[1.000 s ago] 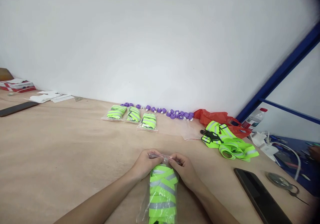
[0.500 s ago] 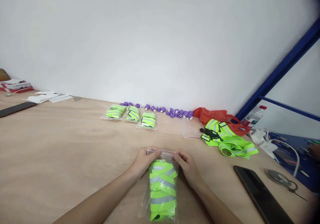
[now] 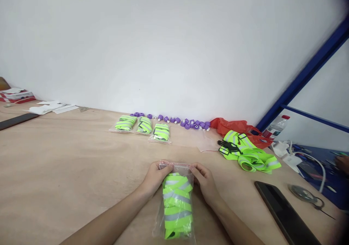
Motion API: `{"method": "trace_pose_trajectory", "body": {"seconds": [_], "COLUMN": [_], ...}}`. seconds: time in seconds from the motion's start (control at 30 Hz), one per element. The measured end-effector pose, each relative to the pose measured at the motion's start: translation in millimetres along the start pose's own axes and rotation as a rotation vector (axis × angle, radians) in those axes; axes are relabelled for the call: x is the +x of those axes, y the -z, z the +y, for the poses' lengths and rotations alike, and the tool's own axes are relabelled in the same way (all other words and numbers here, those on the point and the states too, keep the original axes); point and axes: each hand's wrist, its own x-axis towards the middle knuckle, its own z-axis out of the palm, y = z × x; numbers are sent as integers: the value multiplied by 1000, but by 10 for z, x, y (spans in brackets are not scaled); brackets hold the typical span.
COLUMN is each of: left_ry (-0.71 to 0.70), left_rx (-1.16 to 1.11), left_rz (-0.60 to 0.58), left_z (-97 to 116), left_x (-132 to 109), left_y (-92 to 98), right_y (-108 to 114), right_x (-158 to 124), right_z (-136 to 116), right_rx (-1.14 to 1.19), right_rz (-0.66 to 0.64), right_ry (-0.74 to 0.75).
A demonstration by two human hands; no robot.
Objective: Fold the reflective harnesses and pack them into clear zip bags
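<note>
A clear zip bag (image 3: pixel 182 169) with a folded neon-yellow reflective strap (image 3: pixel 177 205) inside lies in front of me. My left hand (image 3: pixel 156 176) pinches the left end of the bag's top edge. At the right end, my right hand (image 3: pixel 203 179) pinches the same edge between thumb and fingers. The strap shows grey reflective bands and fills most of the bag. Beyond my hands, three more bagged straps (image 3: pixel 161 132) lie towards the wall. Loose reflective straps (image 3: pixel 255 155) with a black buckle (image 3: pixel 230 146) are heaped to the right.
Several purple rolls (image 3: pixel 188 123) line the wall. Beside them lie a flat clear bag (image 3: pixel 205 143) and a red plastic bag (image 3: pixel 231 126). A phone (image 3: pixel 285 212), a round key fob (image 3: pixel 304 193) and a bottle (image 3: pixel 276 128) are at right. White papers (image 3: pixel 51 107) lie far left.
My left thumb and fingers have shifted slightly left along the bag's top edge. Both hands still grip the bag, and the other things stay where they were.
</note>
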Motion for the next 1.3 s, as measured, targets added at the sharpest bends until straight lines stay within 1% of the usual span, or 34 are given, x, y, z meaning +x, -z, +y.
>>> {"method": "trace_pose_trajectory", "body": {"seconds": [0.1, 0.33, 0.5, 0.57, 0.73, 0.87, 1.0, 1.13, 1.3], "left_ry": [-22, -21, -8, 5, -5, -1, 20, 29, 5], "left_rx": [0, -4, -2, -7, -1, -4, -74, -113, -103], "left_rz": [14, -14, -19, -14, -28, -56, -49, -39, -20], "left_z": [-16, 5, 18, 14, 7, 4, -28, -74, -110], "left_x": [22, 26, 21, 25, 26, 17, 20, 36, 63], "left_y": [19, 32, 28, 28, 33, 29, 19, 28, 58], "right_y": [23, 16, 13, 13, 20, 32, 30, 24, 27], "right_x": [13, 8, 15, 17, 18, 23, 19, 11, 18], "right_z": [38, 11, -26, -29, -22, -23, -21, -18, -35], "right_rx": [40, -4, -51, -46, 16, -29, -29, 0, -26], "right_rz": [-1, 14, 39, 45, -14, -24, 0, 7, -37], "right_ry": [-14, 3, 60, 57, -21, -1, 31, 10, -6]}}
